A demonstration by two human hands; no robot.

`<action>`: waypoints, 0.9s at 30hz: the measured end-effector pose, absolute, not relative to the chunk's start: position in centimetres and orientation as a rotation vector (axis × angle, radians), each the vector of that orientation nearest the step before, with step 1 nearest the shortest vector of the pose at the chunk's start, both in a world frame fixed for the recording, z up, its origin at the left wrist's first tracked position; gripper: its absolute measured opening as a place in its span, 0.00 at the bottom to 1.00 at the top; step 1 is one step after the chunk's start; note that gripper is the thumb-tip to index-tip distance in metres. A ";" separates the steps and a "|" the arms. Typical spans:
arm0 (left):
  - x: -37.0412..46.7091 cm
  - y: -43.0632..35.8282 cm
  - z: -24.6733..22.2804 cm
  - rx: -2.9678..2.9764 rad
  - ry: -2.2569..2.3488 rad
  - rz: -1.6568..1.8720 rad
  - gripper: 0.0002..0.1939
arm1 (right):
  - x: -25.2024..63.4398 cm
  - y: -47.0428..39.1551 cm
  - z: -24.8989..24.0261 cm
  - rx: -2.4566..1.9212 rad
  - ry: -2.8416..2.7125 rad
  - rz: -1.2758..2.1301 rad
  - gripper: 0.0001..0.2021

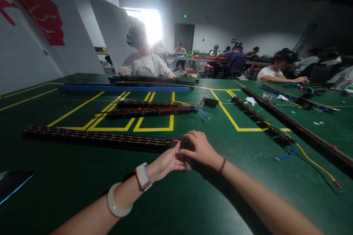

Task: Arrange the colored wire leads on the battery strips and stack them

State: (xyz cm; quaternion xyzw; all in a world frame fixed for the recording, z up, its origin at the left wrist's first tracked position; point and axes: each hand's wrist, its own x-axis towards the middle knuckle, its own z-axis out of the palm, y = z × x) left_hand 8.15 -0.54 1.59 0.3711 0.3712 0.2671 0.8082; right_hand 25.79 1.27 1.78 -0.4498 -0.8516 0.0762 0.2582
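Note:
A long black strip assembly with several rows of metal studs (110, 137) lies across the table, its right end at my hands. Short red and blue wires (180, 150) come out of that end, one tipped with a ring terminal (189, 167). My left hand (169, 161) is closed on these wires, thumb on top, the terminal hanging past its fingers. Curled over the same wires from the right is my right hand (200, 148), its thumb close to the left one; its exact grip is partly hidden.
Beyond lie two shorter strips with wires (149, 111), a small black block (211, 102) and a blue rail (124, 87). A wired strip (256, 119) and a long bar (298, 128) lie at right. A person (145, 62) sits opposite. A dark flat object (13, 185) is at left.

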 end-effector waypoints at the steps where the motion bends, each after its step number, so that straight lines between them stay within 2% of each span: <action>1: 8.3 -0.7 1.6 0.774 0.774 0.601 0.25 | 25.7 1.2 1.9 -1.251 -2.330 0.231 0.25; 4: 8.7 -1.0 1.4 0.721 0.758 0.697 0.22 | 25.5 1.0 1.9 -1.336 -2.364 0.255 0.26; 10: 9.1 -1.3 0.8 0.660 0.727 0.766 0.17 | 25.1 1.2 1.5 -1.367 -2.347 0.203 0.13; 14: 9.4 -1.5 0.3 0.577 0.701 0.867 0.12 | 24.8 1.3 0.9 -1.316 -2.363 -0.027 0.05; 21: 9.9 -1.5 -0.4 0.483 0.562 0.941 0.08 | 24.5 0.8 -0.3 -1.032 -2.453 -0.567 0.06; 27: 10.7 -1.8 -0.1 0.389 0.493 0.878 0.10 | 24.8 0.3 0.2 -0.799 -2.529 -0.732 0.08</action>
